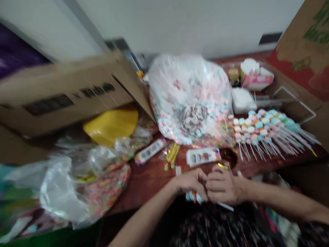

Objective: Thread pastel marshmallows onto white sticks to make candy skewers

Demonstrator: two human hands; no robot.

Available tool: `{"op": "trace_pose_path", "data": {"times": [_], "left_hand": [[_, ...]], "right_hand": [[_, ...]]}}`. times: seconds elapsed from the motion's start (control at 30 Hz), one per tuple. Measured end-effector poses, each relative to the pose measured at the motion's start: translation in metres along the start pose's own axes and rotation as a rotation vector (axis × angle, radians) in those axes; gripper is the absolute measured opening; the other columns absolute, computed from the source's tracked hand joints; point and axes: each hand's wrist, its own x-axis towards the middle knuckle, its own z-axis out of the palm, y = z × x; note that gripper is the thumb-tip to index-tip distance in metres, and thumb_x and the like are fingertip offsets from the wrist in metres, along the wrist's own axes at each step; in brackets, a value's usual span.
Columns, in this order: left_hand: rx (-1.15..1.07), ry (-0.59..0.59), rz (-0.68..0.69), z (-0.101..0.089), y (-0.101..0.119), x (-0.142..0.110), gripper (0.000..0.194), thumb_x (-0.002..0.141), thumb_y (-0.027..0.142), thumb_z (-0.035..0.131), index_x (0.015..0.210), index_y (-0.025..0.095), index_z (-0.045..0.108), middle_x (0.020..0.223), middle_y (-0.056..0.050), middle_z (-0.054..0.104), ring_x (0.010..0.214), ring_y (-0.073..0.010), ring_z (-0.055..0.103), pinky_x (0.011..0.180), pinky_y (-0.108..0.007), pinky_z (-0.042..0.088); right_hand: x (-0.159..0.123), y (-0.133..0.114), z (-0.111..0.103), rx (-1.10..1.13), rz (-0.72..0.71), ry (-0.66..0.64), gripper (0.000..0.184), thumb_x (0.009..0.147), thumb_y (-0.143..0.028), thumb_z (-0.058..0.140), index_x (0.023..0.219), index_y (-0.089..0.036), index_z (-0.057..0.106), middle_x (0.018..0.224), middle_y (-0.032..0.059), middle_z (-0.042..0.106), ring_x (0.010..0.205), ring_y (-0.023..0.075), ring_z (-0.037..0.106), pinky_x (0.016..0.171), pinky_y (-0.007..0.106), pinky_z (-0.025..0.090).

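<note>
My left hand [191, 181] and my right hand [222, 185] meet at the front edge of the reddish wooden table [151, 181]. Together they hold a skewer of pastel candies [194, 196], its white stick [224, 206] pointing to the right. The fingers hide part of it. Just beyond my hands lie a white printed packet [203, 157] and a small gold strip [222, 166]. Finished skewers of pastel candies [259, 130] lie in rows to the right, below a large clear bag of pastel candies [190, 99].
A cardboard box [64, 92] juts in from the left over a yellow bag [110, 127] and crumpled plastic bags of colourful candies [89, 185]. A pink tissue box [257, 80] stands at the back right, with a cardboard sheet [303, 44] beyond it.
</note>
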Motion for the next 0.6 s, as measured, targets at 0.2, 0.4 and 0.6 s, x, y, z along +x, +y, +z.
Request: {"op": "trace_pose_path", "data": {"times": [0.2, 0.4, 0.6], "left_hand": [[0.510, 0.041, 0.020, -0.036, 0.001, -0.017, 0.047, 0.050, 0.059, 0.081, 0.064, 0.016, 0.070, 0.050, 0.005, 0.051, 0.048, -0.0080, 0.040, 0.046, -0.021, 0.032], [1.463, 0.998, 0.463, 0.005, -0.004, -0.041, 0.025, 0.077, 0.039, 0.069, 0.091, 0.019, 0.070, 0.085, -0.007, 0.064, 0.083, -0.0211, 0.054, 0.075, -0.033, 0.042], [0.953, 0.991, 0.664, 0.017, -0.030, 0.006, 0.021, 0.077, 0.043, 0.069, 0.084, 0.024, 0.073, 0.092, -0.011, 0.065, 0.083, -0.0228, 0.057, 0.069, -0.034, 0.044]], "right_hand": [[0.007, -0.002, 0.026, -0.179, 0.026, -0.007, 0.023, 0.087, -0.008, 0.042, 0.070, -0.018, 0.054, 0.060, -0.0022, 0.053, 0.054, 0.0124, 0.041, 0.061, 0.032, 0.033], [0.001, 0.026, 0.033, -0.291, 0.138, -0.066, 0.012, 0.077, -0.019, 0.053, 0.088, -0.017, 0.059, 0.075, 0.0045, 0.063, 0.067, 0.0190, 0.052, 0.072, 0.036, 0.040], [0.018, 0.036, 0.025, -0.338, 0.331, 0.121, 0.019, 0.079, -0.007, 0.041, 0.077, -0.019, 0.056, 0.069, 0.0054, 0.059, 0.064, 0.0199, 0.050, 0.066, 0.034, 0.036]]}}
